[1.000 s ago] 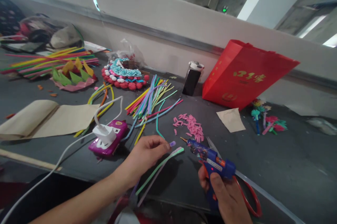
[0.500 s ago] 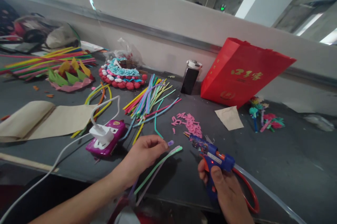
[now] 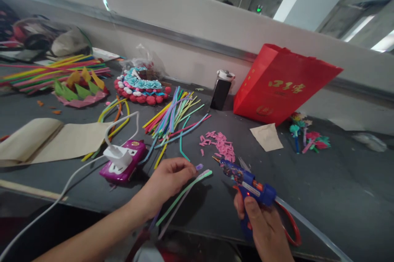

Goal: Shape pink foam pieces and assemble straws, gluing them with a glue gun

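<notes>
My left hand (image 3: 174,178) pinches a thin purple strip (image 3: 199,167) between thumb and fingertips, its end sticking out to the right. A green strip (image 3: 184,193) and a pale lilac strip (image 3: 176,214) lie just below that hand, crossing the table's front edge. My right hand (image 3: 264,221) is wrapped round the handle of a blue hot glue gun (image 3: 246,182). Its nozzle points left and a long clear glue stick (image 3: 310,223) runs out of the back. Small pink pieces (image 3: 223,146) lie in a loose pile beyond the nozzle. Under the gun, red-handled scissors (image 3: 296,229) are partly hidden.
Coloured strips (image 3: 175,114) lie bunched in the middle. A purple power socket (image 3: 124,163) with white plug and cable sits left, near an open notebook (image 3: 70,141). Behind stand a bottle (image 3: 221,89) and a red paper bag (image 3: 277,85). Small craft flowers (image 3: 317,141) lie right.
The glue gun has tilted slightly, its nozzle drawing a little left and down towards the purple strip. My left hand stays almost still. The view has shifted slightly.
</notes>
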Demonstrator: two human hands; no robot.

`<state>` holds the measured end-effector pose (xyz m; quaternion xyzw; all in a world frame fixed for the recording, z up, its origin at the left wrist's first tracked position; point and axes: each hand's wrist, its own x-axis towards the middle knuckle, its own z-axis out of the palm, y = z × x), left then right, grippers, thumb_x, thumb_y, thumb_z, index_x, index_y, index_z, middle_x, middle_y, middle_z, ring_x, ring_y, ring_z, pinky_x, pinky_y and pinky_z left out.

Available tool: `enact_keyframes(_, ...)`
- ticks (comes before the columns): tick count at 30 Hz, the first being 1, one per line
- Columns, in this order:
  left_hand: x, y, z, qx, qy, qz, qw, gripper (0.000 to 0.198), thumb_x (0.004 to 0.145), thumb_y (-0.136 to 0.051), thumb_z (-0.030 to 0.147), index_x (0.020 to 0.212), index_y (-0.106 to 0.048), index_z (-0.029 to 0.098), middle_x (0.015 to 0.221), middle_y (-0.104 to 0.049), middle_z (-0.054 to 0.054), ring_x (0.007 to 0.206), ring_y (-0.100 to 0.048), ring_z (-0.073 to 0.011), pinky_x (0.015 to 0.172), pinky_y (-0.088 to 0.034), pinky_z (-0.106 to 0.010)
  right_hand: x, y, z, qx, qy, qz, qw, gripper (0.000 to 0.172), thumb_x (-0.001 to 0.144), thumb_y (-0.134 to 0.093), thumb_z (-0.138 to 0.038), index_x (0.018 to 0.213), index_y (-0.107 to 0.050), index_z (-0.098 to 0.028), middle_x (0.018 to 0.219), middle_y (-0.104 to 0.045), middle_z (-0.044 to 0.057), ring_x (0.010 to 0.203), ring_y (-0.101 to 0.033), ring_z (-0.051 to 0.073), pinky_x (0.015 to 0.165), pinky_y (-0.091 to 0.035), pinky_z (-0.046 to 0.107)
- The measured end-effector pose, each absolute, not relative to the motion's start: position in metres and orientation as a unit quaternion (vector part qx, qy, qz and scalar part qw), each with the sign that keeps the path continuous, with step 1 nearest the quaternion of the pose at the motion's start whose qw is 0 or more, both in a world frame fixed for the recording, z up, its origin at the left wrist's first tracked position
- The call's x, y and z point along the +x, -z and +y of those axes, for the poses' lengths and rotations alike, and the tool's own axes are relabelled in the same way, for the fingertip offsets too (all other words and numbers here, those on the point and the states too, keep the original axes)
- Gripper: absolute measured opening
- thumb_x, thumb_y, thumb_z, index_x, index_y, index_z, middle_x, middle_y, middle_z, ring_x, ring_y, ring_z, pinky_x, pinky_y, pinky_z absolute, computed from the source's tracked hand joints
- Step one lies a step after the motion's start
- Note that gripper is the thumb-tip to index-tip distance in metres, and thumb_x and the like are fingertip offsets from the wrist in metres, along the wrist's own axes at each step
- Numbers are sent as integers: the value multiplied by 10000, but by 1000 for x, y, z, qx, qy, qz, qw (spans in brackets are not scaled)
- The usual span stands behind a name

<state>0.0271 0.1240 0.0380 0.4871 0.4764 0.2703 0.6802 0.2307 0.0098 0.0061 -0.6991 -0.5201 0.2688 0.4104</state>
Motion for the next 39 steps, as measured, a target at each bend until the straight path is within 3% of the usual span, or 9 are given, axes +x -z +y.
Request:
enact_keyframes(10, 26, -36, 122, 483, -272, 462, 692, 337, 676, -674, 466, 696, -593, 139, 466, -328, 96, 420, -205, -36, 405, -126, -195, 228, -7, 21, -661, -339, -498, 448, 521, 903, -373, -623, 832, -642, -182, 710, -635, 56, 623, -581, 171, 547, -465, 245)
enact_keyframes(17, 28, -38, 121, 480, -280, 455, 696, 340, 672, -677, 464, 695, -598, 134, 486, -354, 86, 422, -212, -34, 408, -124, -197, 224, -7, 16, -704, -278, -495, 428, 548, 892, -366, -648, 629, -544, -202, 592, -514, 11, 553, -477, 146, 530, -406, 245)
enact_keyframes(22, 28, -37, 118, 478, -278, 441, 706, 365, 675, -689, 482, 702, -597, 129, 475, -331, 93, 421, -191, -31, 407, -117, -193, 218, -4, 16, -690, -300, -495, 435, 549, 884, -379, -653, 610, -513, -196, 573, -487, 0, 534, -465, 134, 516, -398, 239)
enact_keyframes(32, 29, -37, 118, 477, -286, 439, 706, 349, 684, -683, 466, 698, -592, 129, 465, -330, 95, 416, -197, -29, 399, -112, -188, 213, -6, 24, -659, -341, -475, 473, 528, 896, -387, -629, 784, -638, -178, 667, -632, 39, 582, -569, 150, 558, -474, 245)
enact_keyframes(39, 29, -38, 119, 479, -285, 442, 703, 333, 690, -678, 451, 692, -593, 129, 463, -326, 94, 421, -202, -32, 400, -121, -186, 216, 1, 20, -685, -305, -497, 437, 546, 881, -399, -642, 602, -525, -190, 564, -499, 5, 525, -481, 135, 483, -394, 233)
